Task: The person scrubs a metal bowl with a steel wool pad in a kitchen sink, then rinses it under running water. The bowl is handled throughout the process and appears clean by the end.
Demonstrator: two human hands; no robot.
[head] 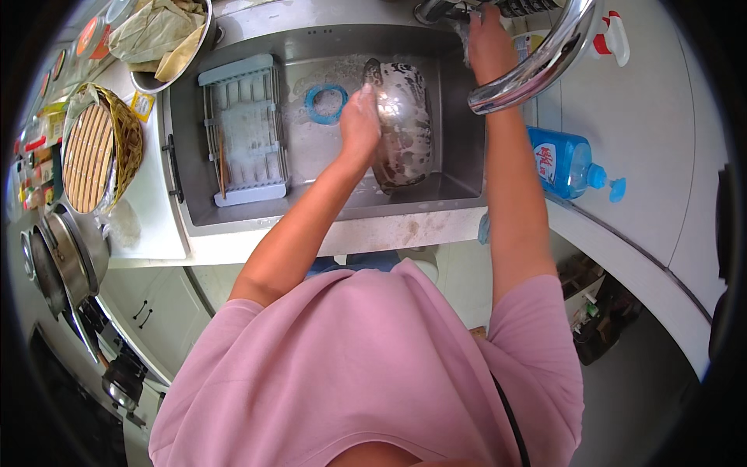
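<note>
My left hand [360, 119] grips the near side of a rounded metal pan [405, 125] by its edge, close to a dark handle [372, 71]. The pan is tilted in the right half of a stainless steel sink [467, 134], its shiny wet surface blotched with dark patches. My right hand [492, 44] reaches past the curved chrome spout [537, 79] to the sink's back right corner, beside the dark tap base [435, 10]. Something pale and wet shows at its fingers, too blurred to name. A blue ring [327, 104] lies on the sink floor left of the pan.
A grey dish rack [245, 131] with foam and a brown stick stands in the sink's left part. Right of the sink are a blue soap pump bottle [563, 163] and a spray bottle [615, 38]. At left are a wicker basket [125, 140] and a metal bowl with cloths [157, 35].
</note>
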